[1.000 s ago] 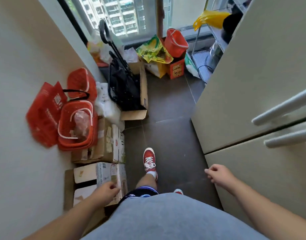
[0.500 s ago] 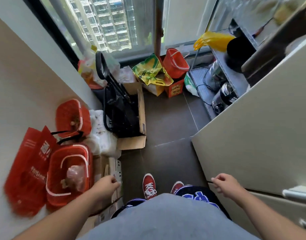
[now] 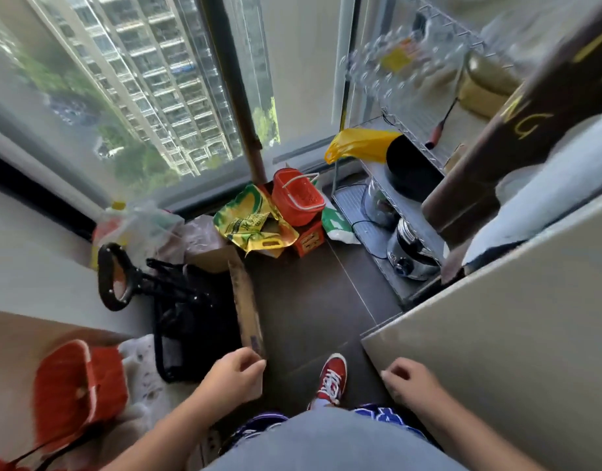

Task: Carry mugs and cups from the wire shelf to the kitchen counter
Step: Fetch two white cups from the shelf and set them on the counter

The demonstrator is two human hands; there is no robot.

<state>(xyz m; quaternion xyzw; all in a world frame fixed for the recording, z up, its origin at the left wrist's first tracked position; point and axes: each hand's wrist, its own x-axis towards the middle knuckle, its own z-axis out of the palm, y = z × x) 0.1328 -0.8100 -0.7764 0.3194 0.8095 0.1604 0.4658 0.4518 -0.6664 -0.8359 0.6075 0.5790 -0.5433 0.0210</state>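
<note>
The wire shelf point(image 3: 396, 125) stands at the far right, beyond a cream fridge point(image 3: 496, 334). Its upper tier holds blurred clear glassware point(image 3: 391, 68); I cannot make out single mugs or cups. Lower tiers carry a black pot point(image 3: 410, 173) and two steel cookers point(image 3: 410, 254). My left hand point(image 3: 233, 373) hangs low at centre, fingers loosely curled, holding nothing. My right hand point(image 3: 410, 380) hangs beside the fridge's corner, fingers also curled and empty. Both hands are well short of the shelf.
A narrow dark-tiled floor point(image 3: 306, 300) runs ahead to a window. On the left lie a black trolley bag point(image 3: 187, 311), a cardboard box point(image 3: 246, 304) and red baskets point(image 3: 76, 385). A red basket point(image 3: 297, 197), yellow bags point(image 3: 255, 224) and an orange box crowd the far end.
I have walked forward and my view has tilted up; the shelf's upper tiers and the window have come into sight. Both hands stay empty and swing at my sides.
</note>
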